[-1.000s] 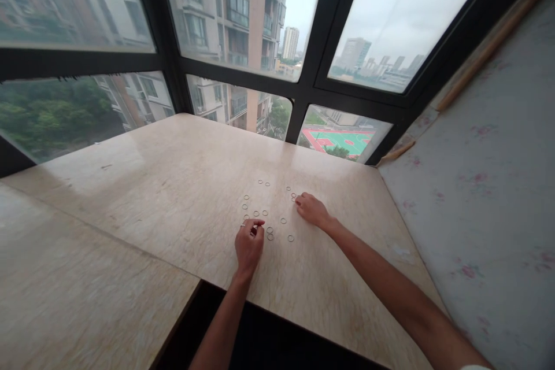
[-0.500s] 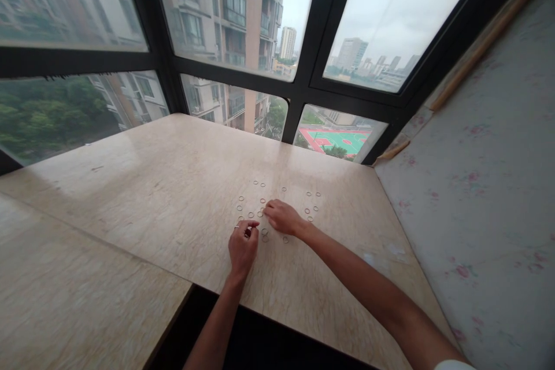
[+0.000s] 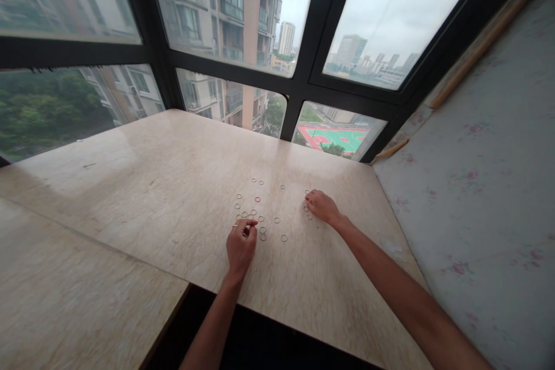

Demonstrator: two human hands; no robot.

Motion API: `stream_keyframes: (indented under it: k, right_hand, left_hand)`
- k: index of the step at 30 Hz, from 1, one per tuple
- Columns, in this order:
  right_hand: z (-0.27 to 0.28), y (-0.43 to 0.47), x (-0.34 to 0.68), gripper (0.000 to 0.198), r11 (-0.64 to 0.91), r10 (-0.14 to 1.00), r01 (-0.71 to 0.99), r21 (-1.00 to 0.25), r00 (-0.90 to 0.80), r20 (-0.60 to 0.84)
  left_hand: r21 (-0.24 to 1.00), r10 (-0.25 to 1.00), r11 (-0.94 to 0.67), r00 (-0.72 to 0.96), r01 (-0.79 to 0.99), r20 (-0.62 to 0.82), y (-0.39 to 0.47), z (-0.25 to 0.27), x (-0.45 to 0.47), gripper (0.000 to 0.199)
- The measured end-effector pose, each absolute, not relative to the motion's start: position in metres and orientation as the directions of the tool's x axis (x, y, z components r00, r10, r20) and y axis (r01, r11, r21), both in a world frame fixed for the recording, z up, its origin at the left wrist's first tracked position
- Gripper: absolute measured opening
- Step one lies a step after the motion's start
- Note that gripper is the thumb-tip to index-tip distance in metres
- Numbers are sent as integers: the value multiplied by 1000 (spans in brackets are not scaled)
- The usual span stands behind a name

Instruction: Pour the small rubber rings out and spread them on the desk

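Note:
Several small thin rings lie scattered on the marble-patterned surface [image 3: 186, 179]. One of them is a red ring [image 3: 257, 199], near the middle of the group. My left hand [image 3: 241, 247] rests at the near edge of the left cluster, its fingers curled together beside a pale ring [image 3: 262, 230]. A band shows on one of its fingers. Over the right-hand rings is my right hand [image 3: 321, 206], fingertips pinched together by a ring [image 3: 307, 191] and partly covering the rings there. Whatever either hand's fingertips hold is hidden or too small to make out.
Dark window frames [image 3: 295, 92] rise behind the surface, with buildings and a sports court outside. A floral-papered wall [image 3: 485, 185] borders the right side. Close to me is a dark gap [image 3: 260, 335] below the surface's front edge.
My right hand has moved right, from the middle rings to those on the right. Some middle rings now lie in different spots, the red one slightly left. My left hand stays nearly in place.

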State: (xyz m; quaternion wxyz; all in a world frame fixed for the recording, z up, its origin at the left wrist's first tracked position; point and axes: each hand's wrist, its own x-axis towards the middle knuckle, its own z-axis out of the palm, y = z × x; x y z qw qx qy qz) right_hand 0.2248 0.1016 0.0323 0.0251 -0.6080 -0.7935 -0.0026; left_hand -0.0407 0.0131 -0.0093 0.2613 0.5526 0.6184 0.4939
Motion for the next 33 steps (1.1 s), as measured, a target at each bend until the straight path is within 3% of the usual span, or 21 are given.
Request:
stream_keyframes:
  k: [4,7,12,17,25,33]
  right_hand:
    - [33,81,250,23,202,979,979,-38,-201,32]
    - [34,64,246,20,242,970,966,-96,-241,28]
    - [33,24,216,19,407,913,840,-359,-379,149]
    - [15,-27,202,19,409,912,696,-590,-311,266]
    - [-3,-55,211,19,388,917,567,-727,-156,367]
    - [-2,-51,211,16,340,937,514,-787,-118,327]
  left_hand:
    - [890,943,-111,-236,443,236,12,-10,-41,17]
    - [876,938,-134,-227,463,263,13,-10,-41,17]
    - [824,884,-259,-221,504,413,6,-5,-41,17]
    - [686,811,-425,-87,590,578,-9,-3,-40,18]
    - [413,844,-272,9,869,537,13,-4,-52,23]
    - [270,881,-267,121,925,457,34,-4,-50,23]
